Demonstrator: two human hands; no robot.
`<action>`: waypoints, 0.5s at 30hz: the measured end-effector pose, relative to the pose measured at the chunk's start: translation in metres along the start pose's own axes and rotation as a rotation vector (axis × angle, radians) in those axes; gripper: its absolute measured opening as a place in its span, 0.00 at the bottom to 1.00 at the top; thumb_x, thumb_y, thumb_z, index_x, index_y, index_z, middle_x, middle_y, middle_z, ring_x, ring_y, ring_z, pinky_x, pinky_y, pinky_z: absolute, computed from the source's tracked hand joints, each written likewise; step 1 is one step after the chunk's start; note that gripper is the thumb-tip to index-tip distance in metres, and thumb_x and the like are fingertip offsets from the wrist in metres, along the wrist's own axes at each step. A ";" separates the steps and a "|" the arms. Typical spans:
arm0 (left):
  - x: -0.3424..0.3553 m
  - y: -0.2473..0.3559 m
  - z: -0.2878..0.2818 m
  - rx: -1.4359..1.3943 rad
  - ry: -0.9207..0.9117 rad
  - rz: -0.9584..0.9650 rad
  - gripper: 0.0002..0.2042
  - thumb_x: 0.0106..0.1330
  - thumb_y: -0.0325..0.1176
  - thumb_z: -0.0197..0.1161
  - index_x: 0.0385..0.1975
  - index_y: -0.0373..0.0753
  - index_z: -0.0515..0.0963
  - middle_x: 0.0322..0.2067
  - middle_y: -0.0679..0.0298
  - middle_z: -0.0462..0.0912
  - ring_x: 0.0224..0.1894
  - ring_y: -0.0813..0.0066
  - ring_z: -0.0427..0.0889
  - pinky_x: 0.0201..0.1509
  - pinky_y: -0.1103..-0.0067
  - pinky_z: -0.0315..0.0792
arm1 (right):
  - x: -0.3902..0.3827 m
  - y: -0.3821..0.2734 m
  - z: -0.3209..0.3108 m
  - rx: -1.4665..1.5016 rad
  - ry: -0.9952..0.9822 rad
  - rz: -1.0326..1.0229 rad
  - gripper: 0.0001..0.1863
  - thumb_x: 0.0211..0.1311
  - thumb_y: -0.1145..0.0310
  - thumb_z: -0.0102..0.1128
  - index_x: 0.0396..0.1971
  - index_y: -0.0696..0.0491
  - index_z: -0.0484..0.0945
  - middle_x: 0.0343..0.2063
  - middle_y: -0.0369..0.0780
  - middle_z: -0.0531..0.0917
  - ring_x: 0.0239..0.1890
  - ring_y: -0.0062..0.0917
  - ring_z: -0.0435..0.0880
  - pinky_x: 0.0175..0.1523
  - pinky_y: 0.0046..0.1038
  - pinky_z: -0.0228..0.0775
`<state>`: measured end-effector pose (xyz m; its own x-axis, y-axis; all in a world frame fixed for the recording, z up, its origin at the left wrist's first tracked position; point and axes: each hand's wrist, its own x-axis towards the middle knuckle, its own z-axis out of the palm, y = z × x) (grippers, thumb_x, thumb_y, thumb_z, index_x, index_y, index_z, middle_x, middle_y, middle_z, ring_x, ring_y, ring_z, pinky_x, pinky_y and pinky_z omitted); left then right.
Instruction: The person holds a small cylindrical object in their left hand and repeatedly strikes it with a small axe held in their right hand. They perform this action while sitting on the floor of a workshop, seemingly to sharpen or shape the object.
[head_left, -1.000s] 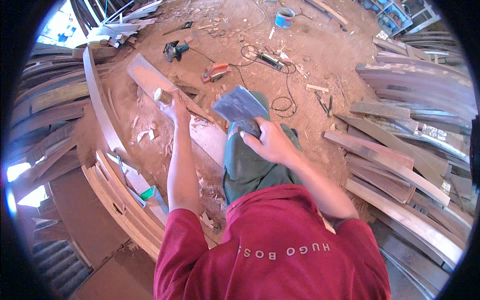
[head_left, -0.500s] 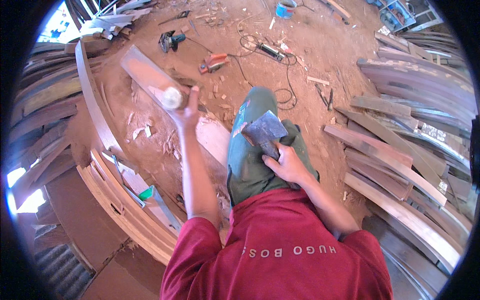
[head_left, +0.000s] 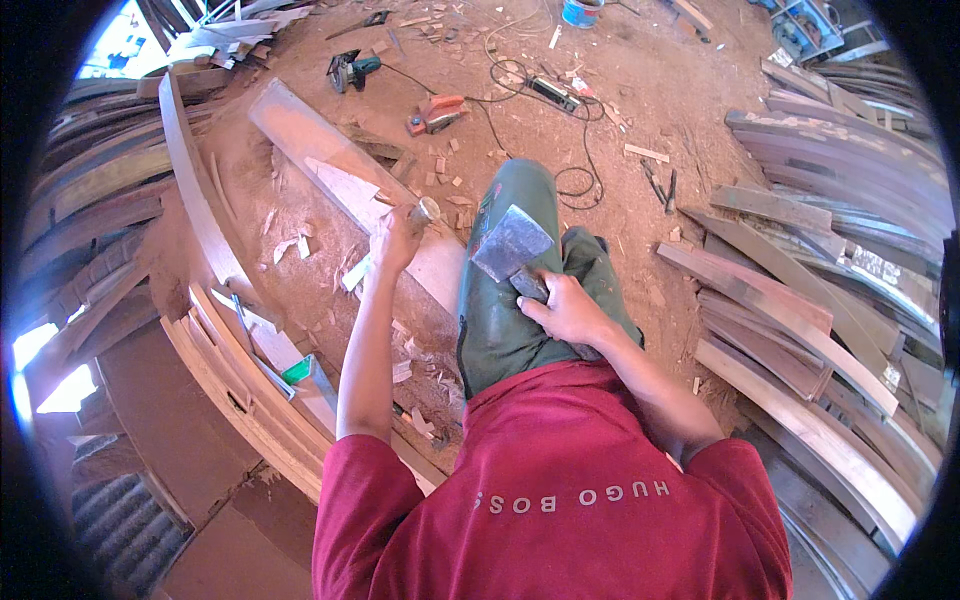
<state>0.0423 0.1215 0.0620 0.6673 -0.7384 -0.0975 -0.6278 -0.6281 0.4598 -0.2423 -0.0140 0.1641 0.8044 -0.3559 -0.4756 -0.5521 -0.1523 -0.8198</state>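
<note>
My left hand (head_left: 398,240) is closed around a short pale wooden piece with a round end (head_left: 427,210), over a wide plank (head_left: 300,135) lying diagonally on the dusty floor. My right hand (head_left: 568,312) grips the dark handle of a wide, flat metal blade tool (head_left: 511,240), held above my green-trousered thigh (head_left: 505,335). Pale wood shavings lie beside the plank, below my left hand.
Power tools, an orange one (head_left: 435,115) and a green one (head_left: 350,70), lie ahead among cords. A blue bucket (head_left: 580,14) stands farther back. Curved timber stacks (head_left: 780,300) line both sides. A green-ended tool (head_left: 298,369) rests on boards at left.
My left hand dipped, then moved rightward, turning the round-ended piece to point right. The blade in my right hand first moved down and right from a second ago, then slightly up and left.
</note>
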 end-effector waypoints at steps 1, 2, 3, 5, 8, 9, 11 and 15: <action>0.001 0.001 -0.001 0.015 -0.002 -0.030 0.22 0.53 0.37 0.72 0.47 0.37 0.77 0.40 0.48 0.83 0.44 0.50 0.82 0.48 0.63 0.75 | 0.000 -0.001 -0.001 0.007 -0.002 0.008 0.23 0.57 0.61 0.62 0.45 0.65 0.75 0.34 0.58 0.82 0.40 0.48 0.83 0.47 0.40 0.73; 0.003 0.000 -0.004 -0.136 -0.015 -0.031 0.21 0.53 0.38 0.72 0.45 0.36 0.78 0.38 0.49 0.84 0.42 0.51 0.83 0.46 0.64 0.75 | 0.000 -0.002 -0.001 0.013 -0.004 0.017 0.23 0.57 0.61 0.62 0.45 0.65 0.75 0.32 0.57 0.82 0.37 0.46 0.83 0.45 0.40 0.73; 0.007 0.004 -0.009 -0.286 -0.031 -0.028 0.20 0.53 0.39 0.73 0.43 0.36 0.79 0.36 0.49 0.84 0.40 0.52 0.84 0.44 0.65 0.76 | 0.000 -0.002 -0.001 0.022 -0.005 0.028 0.23 0.57 0.61 0.62 0.45 0.64 0.75 0.30 0.55 0.82 0.34 0.44 0.84 0.44 0.39 0.73; 0.011 0.012 -0.018 -0.412 0.043 -0.063 0.18 0.53 0.40 0.74 0.39 0.35 0.80 0.32 0.51 0.85 0.36 0.55 0.85 0.42 0.67 0.76 | 0.001 -0.003 -0.002 0.037 -0.033 0.082 0.22 0.58 0.62 0.61 0.46 0.64 0.75 0.26 0.53 0.83 0.26 0.39 0.84 0.38 0.38 0.74; 0.010 0.036 -0.031 -0.347 0.341 -0.125 0.17 0.54 0.40 0.74 0.35 0.34 0.81 0.29 0.55 0.85 0.31 0.65 0.84 0.38 0.70 0.76 | -0.003 -0.010 -0.003 0.117 -0.050 0.101 0.23 0.59 0.63 0.61 0.48 0.64 0.74 0.22 0.48 0.82 0.17 0.31 0.81 0.30 0.35 0.73; 0.009 0.038 -0.034 -0.397 0.374 -0.140 0.18 0.54 0.40 0.74 0.36 0.33 0.81 0.29 0.55 0.85 0.31 0.66 0.84 0.38 0.70 0.76 | -0.002 -0.006 -0.003 0.114 -0.046 0.091 0.23 0.59 0.63 0.61 0.49 0.64 0.74 0.22 0.48 0.82 0.17 0.30 0.80 0.29 0.35 0.73; 0.006 0.042 -0.041 -0.497 0.439 -0.170 0.19 0.56 0.39 0.73 0.38 0.29 0.80 0.29 0.55 0.85 0.32 0.68 0.84 0.38 0.70 0.76 | -0.001 0.004 0.000 0.107 -0.038 0.071 0.24 0.59 0.64 0.61 0.51 0.64 0.73 0.22 0.48 0.82 0.16 0.29 0.80 0.27 0.34 0.72; 0.000 0.052 -0.054 -0.914 0.606 -0.113 0.08 0.57 0.30 0.71 0.26 0.35 0.78 0.21 0.68 0.78 0.24 0.81 0.74 0.28 0.79 0.68 | -0.003 0.005 -0.001 0.124 -0.015 0.052 0.25 0.59 0.64 0.61 0.53 0.63 0.72 0.21 0.47 0.81 0.16 0.28 0.79 0.26 0.33 0.72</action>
<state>0.0313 0.1017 0.1338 0.9449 -0.2886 0.1542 -0.1847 -0.0814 0.9794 -0.2473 -0.0145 0.1621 0.7788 -0.3468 -0.5227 -0.5627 -0.0182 -0.8265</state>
